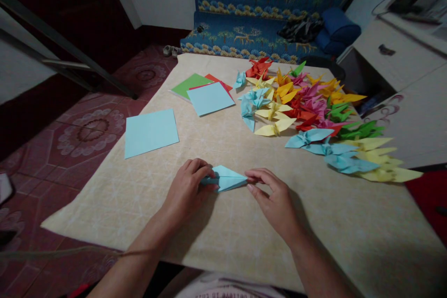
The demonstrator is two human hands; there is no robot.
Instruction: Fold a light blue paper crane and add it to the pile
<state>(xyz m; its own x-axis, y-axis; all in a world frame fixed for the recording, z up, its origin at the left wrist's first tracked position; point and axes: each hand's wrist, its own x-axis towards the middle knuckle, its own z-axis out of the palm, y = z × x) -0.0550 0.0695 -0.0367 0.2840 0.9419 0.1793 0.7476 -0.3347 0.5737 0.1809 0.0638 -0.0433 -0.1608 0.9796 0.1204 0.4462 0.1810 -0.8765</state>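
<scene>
A light blue piece of folded origami paper (pixel 226 179) lies low over the table near its front edge, shaped like a long kite with a crease along its middle. My left hand (pixel 190 184) grips its left end, thumb and fingers closed around it and hiding that part. At the pointed right tip, my right hand (pixel 270 193) pinches the paper between thumb and fingers. Beyond my left hand rests a flat light blue sheet (pixel 151 133). Another light blue sheet (pixel 210 98) overlaps a green sheet (pixel 190 86) and a red one (pixel 220 81).
Many folded paper cranes, among them red (pixel 258 68), yellow (pixel 275 126), blue (pixel 309 137) and green ones (pixel 365 129), spread over the right side of the cloth-covered table (pixel 115 205). Behind it stands a blue patterned sofa (pixel 240 32); a white cabinet (pixel 405 60) is at right.
</scene>
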